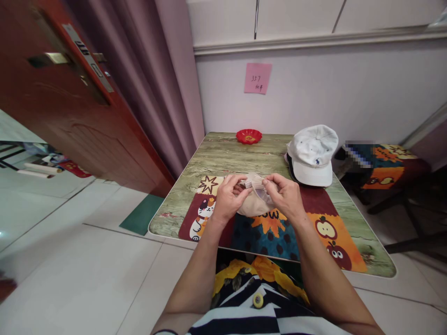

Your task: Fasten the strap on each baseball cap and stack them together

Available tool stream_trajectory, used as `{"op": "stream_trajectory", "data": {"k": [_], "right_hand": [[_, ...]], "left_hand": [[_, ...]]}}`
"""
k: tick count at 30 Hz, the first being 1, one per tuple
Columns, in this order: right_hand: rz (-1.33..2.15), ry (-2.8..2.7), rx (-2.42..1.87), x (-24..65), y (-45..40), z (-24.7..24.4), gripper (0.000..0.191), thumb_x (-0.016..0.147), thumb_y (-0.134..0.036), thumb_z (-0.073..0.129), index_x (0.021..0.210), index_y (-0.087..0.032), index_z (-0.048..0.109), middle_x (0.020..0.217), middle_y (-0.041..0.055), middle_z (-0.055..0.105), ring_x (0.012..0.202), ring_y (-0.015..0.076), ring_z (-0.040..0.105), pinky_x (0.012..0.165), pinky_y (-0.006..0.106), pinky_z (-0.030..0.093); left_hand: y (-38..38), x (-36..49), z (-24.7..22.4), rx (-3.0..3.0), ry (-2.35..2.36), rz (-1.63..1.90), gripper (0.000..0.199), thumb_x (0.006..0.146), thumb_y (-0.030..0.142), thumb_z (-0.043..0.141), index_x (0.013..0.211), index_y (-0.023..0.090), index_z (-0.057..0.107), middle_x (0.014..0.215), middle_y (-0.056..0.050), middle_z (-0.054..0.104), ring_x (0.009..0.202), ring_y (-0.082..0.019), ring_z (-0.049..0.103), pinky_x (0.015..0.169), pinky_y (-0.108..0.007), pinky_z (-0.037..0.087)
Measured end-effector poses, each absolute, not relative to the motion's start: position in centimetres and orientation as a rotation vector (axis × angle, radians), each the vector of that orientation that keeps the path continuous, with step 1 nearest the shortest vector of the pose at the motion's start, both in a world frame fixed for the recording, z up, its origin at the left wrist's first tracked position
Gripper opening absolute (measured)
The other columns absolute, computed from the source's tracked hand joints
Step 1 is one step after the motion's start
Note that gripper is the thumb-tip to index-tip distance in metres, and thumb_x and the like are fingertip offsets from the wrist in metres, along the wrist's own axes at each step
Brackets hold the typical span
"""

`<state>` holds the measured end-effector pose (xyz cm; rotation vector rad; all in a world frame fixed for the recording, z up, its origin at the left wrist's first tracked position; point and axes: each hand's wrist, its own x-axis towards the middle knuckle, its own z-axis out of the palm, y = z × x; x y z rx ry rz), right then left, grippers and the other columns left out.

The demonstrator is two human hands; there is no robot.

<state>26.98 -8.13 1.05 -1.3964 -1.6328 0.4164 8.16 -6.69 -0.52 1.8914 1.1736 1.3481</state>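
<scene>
A beige cap (252, 205) rests low over the patterned mat, between my two hands. My left hand (228, 196) is closed, pinching the cap's edge where a small pale piece, maybe a tag or strap end, shows by the thumb. On the opposite side, my right hand (285, 194) is closed with thumb and fingertips on the cap's rim. The cap's opening faces partly up between the hands. My fingers hide part of the rim, so the exact fastening cannot be made out.
White caps (312, 156) are stacked over a dark one at the table's right rear. A red scalloped dish (249, 137) stands near the wall. The colourful mat (275, 232) covers the table's front. Left is a wooden door (115, 135); right, a cloth-covered stool (391, 163).
</scene>
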Motion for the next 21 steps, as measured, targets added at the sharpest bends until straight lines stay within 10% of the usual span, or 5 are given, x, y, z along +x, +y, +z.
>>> {"op": "stream_trajectory", "data": {"k": [12, 21], "right_hand": [[0.49, -1.681, -1.419, 26.3, -7.9, 0.0, 0.03, 0.09, -0.046, 0.059, 0.079, -0.023, 0.074, 0.065, 0.0005, 0.069, 0.057, 0.0163, 0.057, 0.057, 0.026, 0.037], [0.515, -1.506, -1.427, 26.3, -8.1, -0.1, 0.032, 0.089, -0.047, 0.059, 0.081, -0.02, 0.074, 0.058, -0.0006, 0.063, 0.053, 0.0151, 0.054, 0.055, 0.026, 0.038]], "left_hand": [[-7.0, 8.5, 0.0, 2.24, 1.331, 1.27, 0.023, 0.086, 0.014, 0.06, 0.106, 0.021, 0.069, 0.109, -0.007, 0.064, 0.099, -0.019, 0.064, 0.089, -0.031, 0.053], [-6.6, 8.5, -0.7, 1.805, 1.241, 1.413, 0.019, 0.082, 0.018, 0.068, 0.099, 0.02, 0.074, 0.106, -0.006, 0.068, 0.077, -0.014, 0.063, 0.067, -0.026, 0.054]]}}
